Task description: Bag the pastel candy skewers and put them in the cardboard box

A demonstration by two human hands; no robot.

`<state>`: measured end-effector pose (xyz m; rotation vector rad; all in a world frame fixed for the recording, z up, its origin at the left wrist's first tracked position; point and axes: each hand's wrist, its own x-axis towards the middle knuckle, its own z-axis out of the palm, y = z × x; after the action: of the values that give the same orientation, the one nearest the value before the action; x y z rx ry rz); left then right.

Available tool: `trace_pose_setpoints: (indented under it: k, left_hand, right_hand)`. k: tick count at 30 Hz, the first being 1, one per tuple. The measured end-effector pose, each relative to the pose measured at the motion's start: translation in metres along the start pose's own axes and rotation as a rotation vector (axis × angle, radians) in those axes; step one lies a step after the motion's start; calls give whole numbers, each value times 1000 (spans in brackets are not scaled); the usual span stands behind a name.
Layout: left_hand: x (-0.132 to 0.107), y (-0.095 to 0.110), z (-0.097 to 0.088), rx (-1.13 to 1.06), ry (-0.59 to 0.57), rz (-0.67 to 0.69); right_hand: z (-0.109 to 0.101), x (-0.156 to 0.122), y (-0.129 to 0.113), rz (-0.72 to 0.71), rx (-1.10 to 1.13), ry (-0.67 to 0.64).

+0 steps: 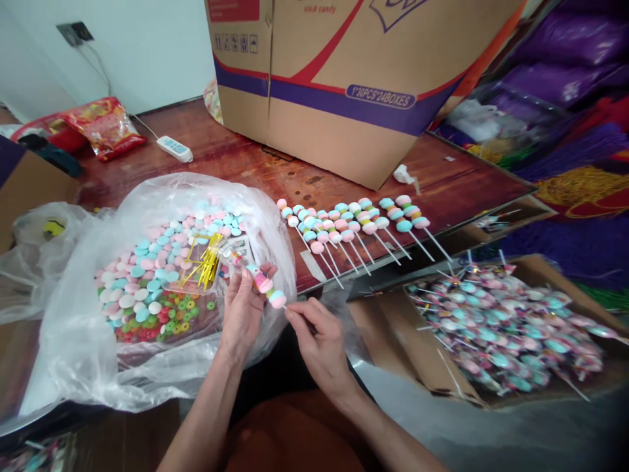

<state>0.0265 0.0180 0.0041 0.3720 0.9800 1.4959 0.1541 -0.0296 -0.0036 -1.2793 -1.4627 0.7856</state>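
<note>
A marshmallow-like candy skewer (pixel 266 286) in pink, yellow and blue slants between my hands. The fingers of my left hand (pixel 240 318) are closed around its upper end, where a printed clear wrapper (pixel 236 257) appears to sit. My right hand (pixel 319 334) pinches the white stick just below the lowest pink piece. Behind my left hand, gold twist ties (pixel 210 261) lie in a bunch. Around them, a large clear plastic bag (pixel 73 321) is spread open with loose pastel candies (pixel 142 275) and fruit-coloured gummy rings (pixel 171 321).
Several finished-looking candy skewers (pixel 351 226) lie in a row along the table edge. A tall cardboard carton (pixel 314 111) stands behind them. At lower right, an open box (pixel 388 334) holds many wrapped candy skewers (pixel 511 334). A red snack bag (pixel 103 128) and power strip (pixel 174 149) lie at back left.
</note>
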Motion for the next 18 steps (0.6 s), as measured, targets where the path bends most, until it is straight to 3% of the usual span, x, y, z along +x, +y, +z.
trace_pose_setpoints:
  k: [5, 11, 18]
  left_hand:
    - [-2, -4, 3, -53, 8, 30]
    - [-4, -6, 4, -9, -6, -23]
    - [-2, -4, 1, 49, -46, -62]
  right_hand:
    - [0, -7, 4, -36, -23, 55]
    - [4, 1, 5, -97, -63, -2]
    - [4, 5, 4, -55, -48, -22]
